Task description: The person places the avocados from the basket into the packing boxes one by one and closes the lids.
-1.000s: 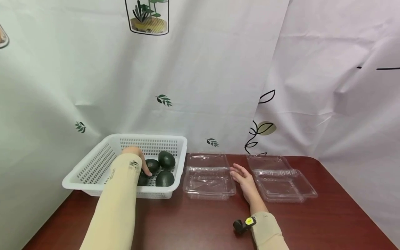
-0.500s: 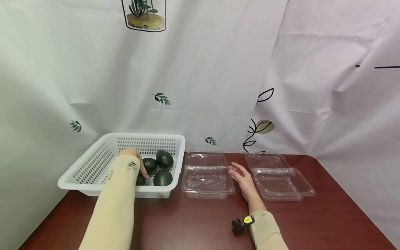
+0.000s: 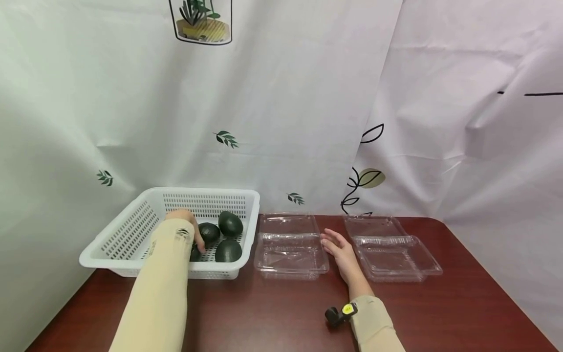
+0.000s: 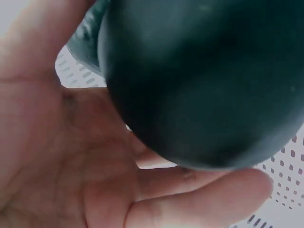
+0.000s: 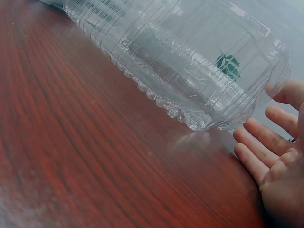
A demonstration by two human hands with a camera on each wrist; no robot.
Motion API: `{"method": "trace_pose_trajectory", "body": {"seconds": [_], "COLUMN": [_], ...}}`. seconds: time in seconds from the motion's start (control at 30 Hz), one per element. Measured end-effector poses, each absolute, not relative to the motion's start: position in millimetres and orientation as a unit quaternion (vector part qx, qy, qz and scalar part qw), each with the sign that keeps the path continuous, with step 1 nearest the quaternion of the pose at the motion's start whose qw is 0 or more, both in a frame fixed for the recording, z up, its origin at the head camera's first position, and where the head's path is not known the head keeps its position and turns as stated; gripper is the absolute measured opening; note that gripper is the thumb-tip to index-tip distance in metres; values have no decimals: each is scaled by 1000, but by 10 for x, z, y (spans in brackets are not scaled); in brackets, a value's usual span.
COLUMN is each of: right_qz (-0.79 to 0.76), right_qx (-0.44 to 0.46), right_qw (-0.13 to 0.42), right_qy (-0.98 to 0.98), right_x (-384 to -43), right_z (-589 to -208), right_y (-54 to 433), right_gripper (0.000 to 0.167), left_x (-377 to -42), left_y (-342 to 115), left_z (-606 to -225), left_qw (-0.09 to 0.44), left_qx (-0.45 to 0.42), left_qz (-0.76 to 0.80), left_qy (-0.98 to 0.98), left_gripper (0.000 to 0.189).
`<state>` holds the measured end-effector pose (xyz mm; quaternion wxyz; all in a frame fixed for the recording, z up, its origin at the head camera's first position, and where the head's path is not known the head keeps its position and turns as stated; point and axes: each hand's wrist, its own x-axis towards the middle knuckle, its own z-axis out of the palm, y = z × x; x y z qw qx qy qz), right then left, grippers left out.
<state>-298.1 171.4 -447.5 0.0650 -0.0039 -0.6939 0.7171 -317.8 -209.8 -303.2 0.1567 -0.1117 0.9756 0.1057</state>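
Note:
My left hand [image 3: 186, 221] reaches down into the white plastic basket [image 3: 252, 215], its fingers and thumb around a dark green avocado [image 4: 204, 95]. In the head view the hand and sleeve cover most of that avocado. Beside it in the basket lie another avocado [image 3: 209, 233], a back one [image 3: 230, 224] and a front one [image 3: 228, 251]. My right hand [image 3: 342, 252] has its fingers extended at the right edge of a clear hinged container [image 3: 292, 256]. In the right wrist view, the fingertips [image 5: 244, 135] are right at the container's clear wall.
A second clear hinged container [image 3: 391, 259] lies lid-up on the right of the brown table [image 3: 264, 318]. A white printed curtain [image 3: 299, 122] hangs behind the table. A small black device [image 3: 338, 315] is strapped at the right sleeve.
The head view has shifted slightly. My left hand has moved a little lower around the avocado, which is now more covered. The right hand stays beside the clear container.

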Motion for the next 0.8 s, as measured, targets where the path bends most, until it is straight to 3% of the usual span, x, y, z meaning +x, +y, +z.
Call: {"method": "trace_pose_trajectory", "body": {"seconds": [0.47, 0.8], "right_qz": [716, 721], "right_qx": [-1, 4], "right_qw": [64, 69], "right_qy": [-695, -690], "right_x": [-2968, -2969], "right_z": [-4466, -4472], "right_y": [1717, 1715], "right_gripper": [44, 44], "left_x": [-3251, -3409], "left_y": [-2137, -2193], "left_z": [-2856, -2783], "left_qw": [160, 154], "left_qx": [-147, -34], "left_qz": [157, 105], "left_qy": [963, 982], "left_gripper": [56, 39]}}
